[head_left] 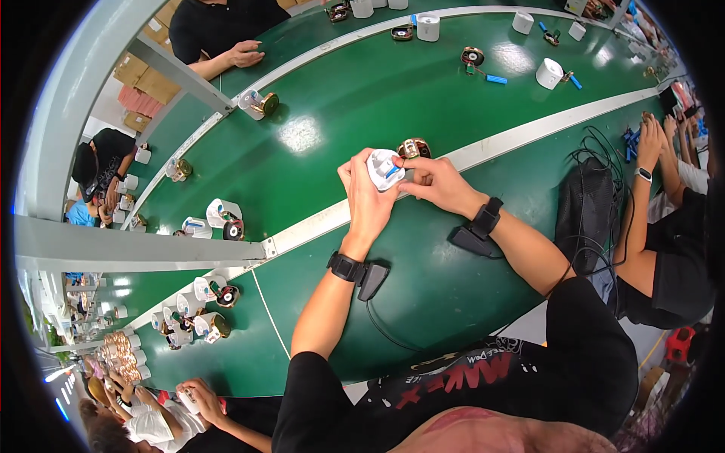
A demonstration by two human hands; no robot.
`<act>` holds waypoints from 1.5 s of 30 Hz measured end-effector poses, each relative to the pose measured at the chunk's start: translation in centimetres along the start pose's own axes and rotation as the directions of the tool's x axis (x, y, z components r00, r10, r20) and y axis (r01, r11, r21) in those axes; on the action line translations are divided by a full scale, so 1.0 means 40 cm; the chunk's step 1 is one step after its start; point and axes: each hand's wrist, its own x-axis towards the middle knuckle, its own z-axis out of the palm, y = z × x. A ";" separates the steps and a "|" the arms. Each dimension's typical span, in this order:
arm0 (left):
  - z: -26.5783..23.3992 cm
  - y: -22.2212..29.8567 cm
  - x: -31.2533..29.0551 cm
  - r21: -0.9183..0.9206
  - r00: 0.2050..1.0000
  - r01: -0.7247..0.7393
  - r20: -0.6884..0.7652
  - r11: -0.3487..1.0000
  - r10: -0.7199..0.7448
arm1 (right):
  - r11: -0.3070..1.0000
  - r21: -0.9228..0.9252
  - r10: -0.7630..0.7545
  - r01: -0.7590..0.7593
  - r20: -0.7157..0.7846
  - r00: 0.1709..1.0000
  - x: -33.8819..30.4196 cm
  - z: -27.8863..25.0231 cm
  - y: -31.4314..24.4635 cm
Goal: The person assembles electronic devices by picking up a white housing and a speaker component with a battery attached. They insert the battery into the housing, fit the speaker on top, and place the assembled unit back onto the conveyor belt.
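My left hand [363, 189] is wrapped round a white plastic housing [377, 161], its open side turned up toward me. Inside the opening a small blue cylindrical battery [392, 172] shows. From the right my right hand [447, 187] reaches in, index fingertip at the battery's end and thumb by the housing's rim; the exact grip is partly hidden. Just beyond the right fingers is a round copper-coloured and black part [414, 148], partly covered by the hand. Both hands are above the white divider strip [317, 229] of the green bench.
Across the strip, white housings [549, 74] and copper-rimmed parts with blue batteries [495, 78] lie on the green belt [362, 90]. Several housings [208, 325] stand at left. A black bag with cables [587, 204] lies at right. Grey posts [143, 245] cross the left side; co-workers sit around.
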 end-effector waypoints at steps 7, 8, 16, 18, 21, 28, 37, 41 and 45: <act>0.001 -0.001 0.009 0.017 0.994 0.088 -0.067 0.996 -0.087 | 0.968 0.234 0.104 -0.093 -0.037 0.994 -0.010 -0.007 0.001; -0.009 -0.006 0.019 0.066 0.990 0.102 -0.107 0.993 -0.094 | 0.940 0.329 0.112 -0.086 -0.058 0.992 -0.009 -0.014 0.005; -0.140 -0.201 0.071 -0.071 0.909 0.232 -0.339 0.970 -0.242 | 0.989 -0.114 0.019 -0.099 -0.558 0.830 0.019 -0.134 0.101; -0.138 -0.189 0.067 -0.076 0.900 0.262 -0.342 0.962 -0.272 | 0.900 -0.363 -0.029 -0.242 -0.603 0.798 0.020 -0.234 0.142; -0.119 -0.177 0.069 -0.103 0.882 0.315 -0.336 0.944 -0.331 | 0.751 -0.551 -0.074 -0.364 -0.618 0.783 0.042 -0.338 0.203; -0.135 -0.167 0.064 -0.118 0.836 0.293 -0.450 0.949 -0.314 | 0.449 -0.838 -0.170 -0.309 -0.420 0.891 0.084 -0.366 0.234; -0.142 -0.142 0.055 0.081 0.820 0.280 -0.538 0.957 -0.195 | 0.496 -0.764 0.074 -0.412 -0.436 0.897 0.088 -0.340 0.149; -0.131 -0.141 0.058 0.074 0.811 0.265 -0.556 0.962 -0.180 | 0.568 -0.677 0.062 -0.469 -0.533 0.844 0.073 -0.337 0.148; -0.120 -0.138 0.061 0.126 0.822 0.232 -0.555 0.965 -0.125 | 0.614 -0.607 0.066 -0.503 -0.596 0.800 0.049 -0.343 0.188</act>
